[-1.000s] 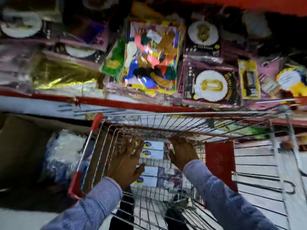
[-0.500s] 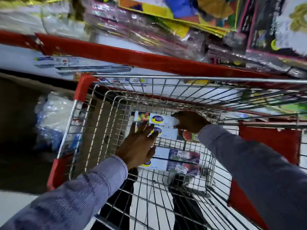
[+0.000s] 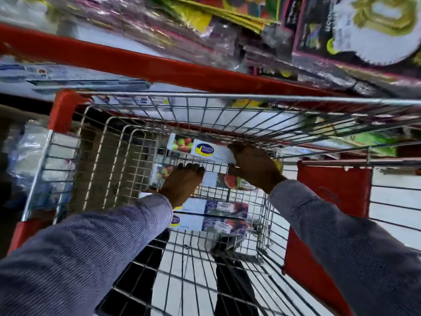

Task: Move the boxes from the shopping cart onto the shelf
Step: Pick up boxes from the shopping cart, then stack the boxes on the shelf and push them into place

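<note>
Several white boxes with fruit pictures and a blue-yellow logo lie in the wire shopping cart (image 3: 68, 156). The farthest box (image 3: 200, 148) has my right hand (image 3: 255, 166) clasped over its right end. My left hand (image 3: 182, 183) presses down, fingers curled, on the second box (image 3: 216, 180) just nearer. Two more boxes (image 3: 216, 215) lie closer to me at the cart's bottom. The red-edged shelf (image 3: 136, 65) runs across the top, just beyond the cart's far rim.
Plastic-wrapped party packs (image 3: 364, 30) crowd the shelf above the cart. A bundle of clear plastic bags (image 3: 29, 156) sits left of the cart beside a cardboard box. A red child-seat flap (image 3: 330, 197) hangs on the cart's right. White floor tiles show through the wire bottom.
The view has dropped closer into the cart. My right hand has settled on the far box's right end, and my left hand has slid forward onto the second box with fingers curling.
</note>
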The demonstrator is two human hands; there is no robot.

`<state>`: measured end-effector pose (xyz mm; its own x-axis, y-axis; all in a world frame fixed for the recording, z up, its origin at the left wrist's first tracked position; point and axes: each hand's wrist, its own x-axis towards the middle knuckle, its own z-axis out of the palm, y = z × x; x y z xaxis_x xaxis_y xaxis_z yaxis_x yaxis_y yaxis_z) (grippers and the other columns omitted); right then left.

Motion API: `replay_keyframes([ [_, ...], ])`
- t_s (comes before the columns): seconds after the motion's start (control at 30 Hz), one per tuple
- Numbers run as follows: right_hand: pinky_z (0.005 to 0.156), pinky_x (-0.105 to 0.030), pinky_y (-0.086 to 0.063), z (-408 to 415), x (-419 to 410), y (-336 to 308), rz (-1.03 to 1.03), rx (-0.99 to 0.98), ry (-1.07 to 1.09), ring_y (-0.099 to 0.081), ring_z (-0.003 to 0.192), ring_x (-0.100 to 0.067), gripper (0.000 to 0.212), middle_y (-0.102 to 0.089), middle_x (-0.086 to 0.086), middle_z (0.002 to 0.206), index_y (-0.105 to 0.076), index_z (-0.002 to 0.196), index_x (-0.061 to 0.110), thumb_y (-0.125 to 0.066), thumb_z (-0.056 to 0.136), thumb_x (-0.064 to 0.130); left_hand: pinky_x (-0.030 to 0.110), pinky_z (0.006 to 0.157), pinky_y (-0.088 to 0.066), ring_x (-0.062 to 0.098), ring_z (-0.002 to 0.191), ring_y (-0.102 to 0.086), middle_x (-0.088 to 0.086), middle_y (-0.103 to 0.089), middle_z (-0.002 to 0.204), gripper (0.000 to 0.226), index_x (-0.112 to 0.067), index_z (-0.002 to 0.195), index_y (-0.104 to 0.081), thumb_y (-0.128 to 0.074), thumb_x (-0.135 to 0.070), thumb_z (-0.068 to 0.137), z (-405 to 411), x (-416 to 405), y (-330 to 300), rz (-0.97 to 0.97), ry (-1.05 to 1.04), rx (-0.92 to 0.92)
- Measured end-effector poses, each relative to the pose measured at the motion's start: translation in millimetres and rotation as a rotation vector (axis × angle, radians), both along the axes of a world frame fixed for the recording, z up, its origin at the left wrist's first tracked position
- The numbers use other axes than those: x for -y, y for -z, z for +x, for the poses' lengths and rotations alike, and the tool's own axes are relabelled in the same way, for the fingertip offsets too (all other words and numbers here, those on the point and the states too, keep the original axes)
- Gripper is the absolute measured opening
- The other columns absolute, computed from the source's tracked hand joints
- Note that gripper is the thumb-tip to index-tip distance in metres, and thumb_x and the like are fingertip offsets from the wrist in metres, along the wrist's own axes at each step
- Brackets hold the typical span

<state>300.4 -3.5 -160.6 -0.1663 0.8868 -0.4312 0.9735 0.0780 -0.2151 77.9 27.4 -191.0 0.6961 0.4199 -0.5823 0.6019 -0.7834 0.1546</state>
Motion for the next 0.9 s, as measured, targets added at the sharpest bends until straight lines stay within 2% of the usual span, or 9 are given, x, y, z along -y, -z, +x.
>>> replay_keyframes([
  [0.17, 0.086, -0.044, -0.053, -12.1, 2.3, -53.5, 0.069, 0.055, 0.013, -0.064, 0.109, -0.040, 0.068, -0.064, -0.021, 0.125, -0.037, 0.145, 0.007, -0.058, 0.091, 0.042, 0.049, 0.106, -0.042, 0.035, 0.131, -0.049, 0.017, -0.049, 0.146, 0.055, -0.007, 0.148, -0.034, -0.049, 0.000, 0.095, -1.3, -1.4, -48.0, -0.019, -0.035, 0.019],
  [0.27, 0.081, -0.043, -0.055, -16.5, -4.3, -108.5, 0.112, 0.038, -0.003, -0.066, 0.103, -0.038, 0.060, -0.067, -0.019, 0.118, -0.045, 0.137, 0.010, -0.057, 0.089, 0.044, 0.045, 0.110, -0.043, 0.037, 0.132, -0.051, 0.021, -0.050, 0.147, 0.064, -0.006, 0.147, -0.041, -0.069, -0.010, 0.090, -15.4, 2.0, -112.8, -0.069, -0.092, 0.167],
  [0.33, 0.078, -0.039, -0.052, -17.5, -9.0, -155.3, 0.145, -0.024, 0.001, -0.066, 0.102, -0.036, 0.052, -0.068, -0.015, 0.115, -0.052, 0.130, 0.014, -0.059, 0.087, 0.043, 0.044, 0.101, -0.052, 0.038, 0.124, -0.060, 0.022, -0.059, 0.139, 0.070, -0.005, 0.140, -0.052, -0.083, -0.013, 0.078, -24.5, 1.0, -164.5, -0.041, -0.126, 0.275],
  [0.43, 0.084, -0.039, -0.050, -17.6, -16.9, -235.5, 0.208, -0.034, -0.041, -0.062, 0.111, -0.035, 0.054, -0.066, -0.014, 0.120, -0.050, 0.132, 0.017, -0.060, 0.085, 0.044, 0.034, 0.104, -0.046, 0.026, 0.129, -0.056, 0.005, -0.057, 0.144, 0.068, -0.024, 0.145, -0.048, -0.073, -0.036, 0.083, -35.6, -4.8, -249.8, 0.007, -0.163, 0.253],
  [0.5, 0.089, -0.040, -0.049, -17.3, -20.3, -297.9, 0.257, -0.013, -0.079, -0.061, 0.114, -0.032, 0.058, -0.065, -0.012, 0.124, -0.045, 0.138, 0.021, -0.058, 0.088, 0.046, 0.034, 0.089, -0.055, 0.026, 0.116, -0.065, -0.001, -0.071, 0.126, 0.066, -0.035, 0.135, -0.057, -0.075, -0.042, 0.072, -41.3, -8.9, -314.1, 0.122, -0.163, 0.335],
  [0.57, 0.076, -0.034, -0.046, -16.9, -26.4, -357.6, 0.322, -0.041, -0.081, -0.065, 0.101, -0.029, 0.048, -0.070, -0.007, 0.110, -0.051, 0.129, 0.026, -0.060, 0.087, 0.046, 0.032, 0.081, -0.055, 0.022, 0.108, -0.067, -0.004, -0.074, 0.115, 0.064, -0.037, 0.124, -0.063, -0.074, -0.051, 0.063, -43.5, -14.5, -370.1, 0.224, -0.193, 0.365],
  [0.63, 0.065, -0.030, -0.038, -17.5, -29.6, -419.9, 0.384, -0.060, -0.078, -0.063, 0.083, -0.026, 0.033, -0.066, -0.003, 0.090, -0.057, 0.112, 0.026, -0.062, 0.085, 0.044, 0.031, 0.083, -0.054, 0.017, 0.110, -0.066, -0.008, -0.073, 0.117, 0.067, -0.039, 0.122, -0.063, -0.070, -0.062, 0.060, -43.1, -21.4, -421.0, 0.336, -0.188, 0.370],
  [0.8, 0.060, -0.030, -0.032, -17.1, -33.6, -539.2, 0.555, -0.004, -0.108, -0.050, 0.068, -0.020, 0.023, -0.048, 0.007, 0.072, -0.057, 0.103, 0.025, -0.064, 0.086, 0.039, 0.029, 0.073, -0.058, 0.011, 0.093, -0.071, -0.017, -0.077, 0.101, 0.071, -0.056, 0.117, -0.060, -0.058, -0.067, 0.047, -34.0, -42.4, -523.5, 0.448, -0.205, 0.535],
  [0.9, 0.066, -0.034, -0.045, -13.2, -36.9, -588.0, 0.627, 0.030, -0.123, -0.055, 0.076, -0.020, 0.021, -0.057, 0.004, 0.085, -0.057, 0.103, 0.022, -0.062, 0.088, 0.036, 0.023, 0.071, -0.057, 0.004, 0.091, -0.070, -0.022, -0.077, 0.099, 0.067, -0.057, 0.112, -0.061, -0.064, -0.066, 0.045, -24.3, -57.2, -567.1, 0.504, -0.233, 0.638],
])
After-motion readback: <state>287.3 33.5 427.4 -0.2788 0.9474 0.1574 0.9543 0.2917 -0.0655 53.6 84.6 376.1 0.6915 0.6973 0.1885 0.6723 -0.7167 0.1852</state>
